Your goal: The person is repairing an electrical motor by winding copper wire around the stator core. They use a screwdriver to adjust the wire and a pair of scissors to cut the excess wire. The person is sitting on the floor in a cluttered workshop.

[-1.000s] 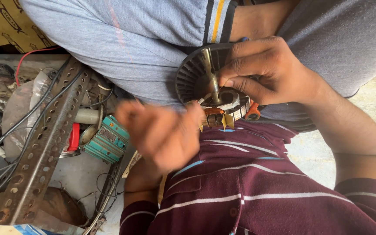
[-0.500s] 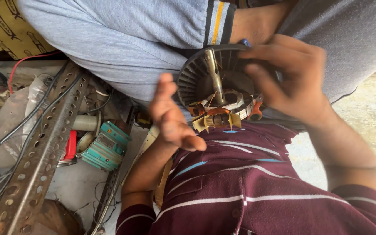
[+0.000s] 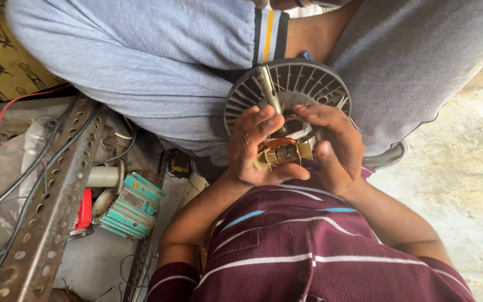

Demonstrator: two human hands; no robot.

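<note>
You hold the round grey finned motor part with its copper-wound core (image 3: 286, 120) in front of your chest, against the grey-trousered knee (image 3: 420, 67) of the person sitting opposite. Your left hand (image 3: 255, 148) cups the winding, grip closed on it; your right hand (image 3: 334, 145) pinches its far edge. You seem to be working the winding, which calls for steady fingers. Left lies a perforated steel angle bar (image 3: 46, 212), a teal coil block (image 3: 132, 204) and loose wires; right, bare concrete floor (image 3: 465, 184).

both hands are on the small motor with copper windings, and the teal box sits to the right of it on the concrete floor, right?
Not quite. Both the left hand and the right hand are on the motor, but the teal box lies to its left, beside the perforated metal angle bar among wires, not on the concrete floor. The head view shows this.
</note>
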